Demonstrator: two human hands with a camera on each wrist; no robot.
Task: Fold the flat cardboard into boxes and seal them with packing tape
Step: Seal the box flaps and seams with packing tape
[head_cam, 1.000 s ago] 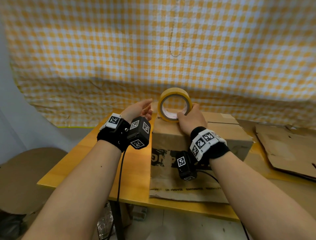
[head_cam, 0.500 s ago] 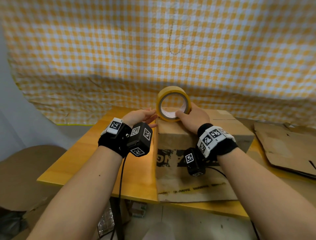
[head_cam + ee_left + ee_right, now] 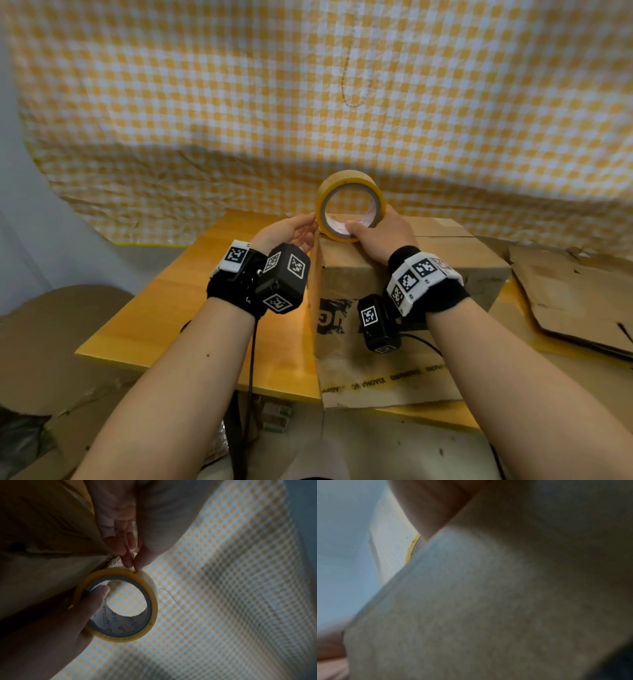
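Observation:
A yellow packing tape roll (image 3: 350, 178) stands on edge at the near left top corner of the folded cardboard box (image 3: 411, 274). My right hand (image 3: 376, 233) grips the roll, with the thumb inside the core and the fingers round its far side. My left hand (image 3: 310, 222) reaches the roll's left rim. In the left wrist view its thumb and forefinger (image 3: 133, 566) pinch the tape at the outer rim of the roll (image 3: 153, 601), above the box (image 3: 42, 568). The right wrist view is mostly blurred cardboard, with a sliver of yellow roll (image 3: 411, 551).
The box sits on a yellow wooden table (image 3: 191, 301) and its front flap overhangs the near edge. Flat cardboard sheets (image 3: 575, 301) lie to the right. A yellow checked cloth (image 3: 308, 102) hangs right behind. A brown rounded board (image 3: 51, 325) is low on the left.
My left hand has moved right from beside the box to the roll's rim and now pinches there. My right hand has kept the roll on the box corner.

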